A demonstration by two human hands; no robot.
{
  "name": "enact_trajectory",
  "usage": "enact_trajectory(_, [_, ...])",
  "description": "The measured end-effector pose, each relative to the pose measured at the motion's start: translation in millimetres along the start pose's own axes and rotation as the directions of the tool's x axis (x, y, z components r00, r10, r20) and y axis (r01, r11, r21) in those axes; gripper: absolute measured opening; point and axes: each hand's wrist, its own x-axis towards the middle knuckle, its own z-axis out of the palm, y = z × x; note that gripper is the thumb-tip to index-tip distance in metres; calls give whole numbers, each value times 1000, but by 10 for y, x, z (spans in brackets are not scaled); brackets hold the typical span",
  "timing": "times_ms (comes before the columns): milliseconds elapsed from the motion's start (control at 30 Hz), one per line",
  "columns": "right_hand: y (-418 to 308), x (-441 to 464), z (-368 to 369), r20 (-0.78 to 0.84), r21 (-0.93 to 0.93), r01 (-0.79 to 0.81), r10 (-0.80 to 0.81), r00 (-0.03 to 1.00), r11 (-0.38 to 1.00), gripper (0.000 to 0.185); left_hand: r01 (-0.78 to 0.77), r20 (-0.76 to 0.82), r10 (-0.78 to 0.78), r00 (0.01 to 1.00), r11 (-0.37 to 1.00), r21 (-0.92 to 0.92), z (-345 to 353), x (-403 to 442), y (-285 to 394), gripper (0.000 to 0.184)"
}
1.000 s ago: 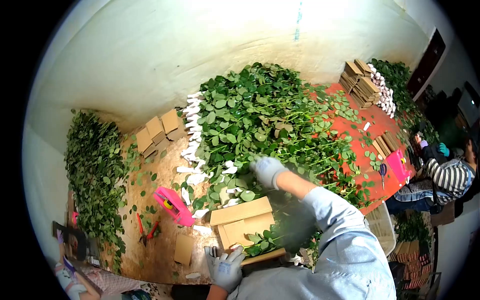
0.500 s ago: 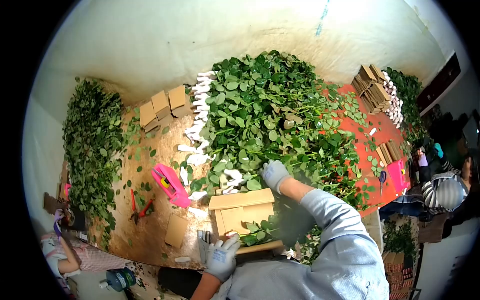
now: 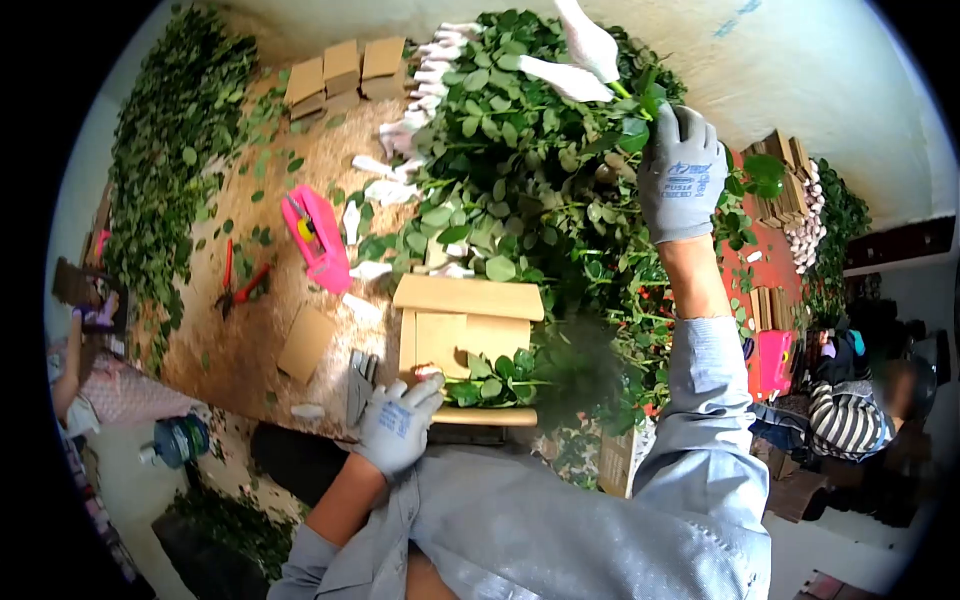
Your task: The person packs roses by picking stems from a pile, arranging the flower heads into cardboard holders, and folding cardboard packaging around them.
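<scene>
My right hand [image 3: 684,178], in a grey-white glove, is raised over the far right of the leafy pile. It is closed on the stems of two roses whose heads are covered by white sleeves [image 3: 588,45]. My left hand [image 3: 396,425], gloved too, lies at the near left corner of the cardboard wrap [image 3: 468,300]. Its fingers are curled at the pale, red-tinged head of a rose [image 3: 428,373] that lies in the wrap, its leaves [image 3: 495,380] pointing right. A grey metal tool [image 3: 361,388] lies against this hand. A dark blur hides part of the stems.
A large heap of leafy stems [image 3: 560,190] with white-sleeved heads covers the table's middle. To the left are a pink tape dispenser [image 3: 318,240], red-handled pruners [image 3: 235,283] and cardboard pieces [image 3: 306,343]. A person in stripes [image 3: 850,420] is at the right, another person [image 3: 75,370] at the left.
My right hand has left the heap and moved up and to the right, lifting two sleeved roses. My left hand stays by the wrap. The whole view has shifted.
</scene>
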Motion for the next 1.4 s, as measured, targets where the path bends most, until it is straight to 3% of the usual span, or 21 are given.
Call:
enact_trajectory(133, [-553,-339,228,228,24,168,-169,959,985,40,-1,-34,1,999,1000,0,-34,15,19,37])
enact_trajectory(167, [-783,-495,310,467,63,250,-250,848,966,38,9,-35,-9,999,1000,-10,-43,15,35,38])
enact_trajectory(200, [-939,-662,392,669,120,318,-313,674,940,36,-2,-36,1,999,1000,-4,-63,28,36,38])
enact_trajectory(267, [-1081,-978,575,663,315,394,-498,559,863,29,-9,-49,9,999,1000,-17,-13,32,6,37])
enact_trajectory(333, [-1103,-959,752,674,238,370,-427,602,898,23,6,-13,-6,1000,1000,-12,-25,48,7,37])
enact_trajectory(367, [-1034,-915,892,652,224,254,-339,678,941,19,15,10,-15,1000,1000,0,-40,48,13,37])
enact_trajectory(400, [-953,-780,950,696,184,225,-288,658,957,18,22,20,-22,1000,1000,-6,-50,44,13,37])
enact_trajectory(533, [-642,-692,1607,784,214,-225,-30,621,951,30,-19,-16,19,1000,1000,-2,-66,79,9,34])
enact_trajectory(600, [-655,-686,1852,832,188,-308,15,554,933,33,-34,-45,34,998,999,-9,-83,92,4,34])
enact_trajectory(667, [-727,-821,2079,826,309,-353,-66,560,883,36,9,25,-9,1000,1000,-19,-125,95,35,40])
enact_trajectory(800, [-1115,-1017,2091,931,121,-131,-67,357,984,34,-13,-11,13,1000,1000,18,-133,108,36,34])
enact_trajectory(933, [-1142,-855,1801,944,87,124,-122,307,988,29,9,16,-9,1000,1000,-18,-97,107,31,41])
enact_trajectory(1000, [-1018,-864,1768,883,47,198,-133,450,979,28,2,20,-2,1000,1000,11,-147,113,44,37])
enact_trajectory(1133, [-656,-459,1191,816,-155,349,-80,573,924,27,-12,-18,12,1000,1000,21,-110,103,27,35])
enact_trajectory(1200, [-359,-389,1105,680,-228,309,-76,729,923,22,-14,-27,15,1000,1000,21,-81,81,21,35])
enact_trajectory(1267, [-119,-247,852,580,-228,193,-26,814,954,18,-13,-36,14,999,1000,23,-66,57,11,36])
enact_trajectory(1400, [23,-124,19,450,-263,175,-40,892,949,20,-3,-62,0,998,999,-36,-24,21,-7,36])
